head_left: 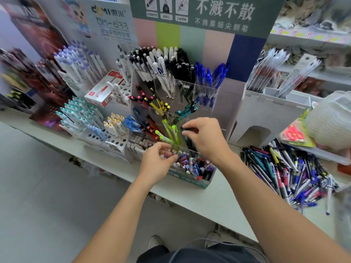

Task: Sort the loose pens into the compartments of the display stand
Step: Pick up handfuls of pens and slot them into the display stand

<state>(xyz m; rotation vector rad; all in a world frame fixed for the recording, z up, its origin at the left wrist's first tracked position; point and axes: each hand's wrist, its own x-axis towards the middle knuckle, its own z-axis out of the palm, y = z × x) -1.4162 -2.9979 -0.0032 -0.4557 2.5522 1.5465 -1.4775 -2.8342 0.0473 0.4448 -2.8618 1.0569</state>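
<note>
Lowering a dark pen (187, 136) pinched in the right hand (204, 138) fingers, near-upright, into the clear display stand (206, 92) (front row), while left hand (156, 162) fingers pinch green pens (167, 135) beside it; loose pens (284, 171) lie right of the stand on the worktop (209, 204).

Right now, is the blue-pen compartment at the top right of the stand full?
Nearly full: the blue pens crowd the clear compartment, standing upright and leaning, caps above its rim.

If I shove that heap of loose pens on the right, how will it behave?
The heap of loose pens would probably scatter rather than slide as one: the pens lie crisscrossed and unbound. Round barrels likely roll, and some near the shelf edge may drop off.
</note>
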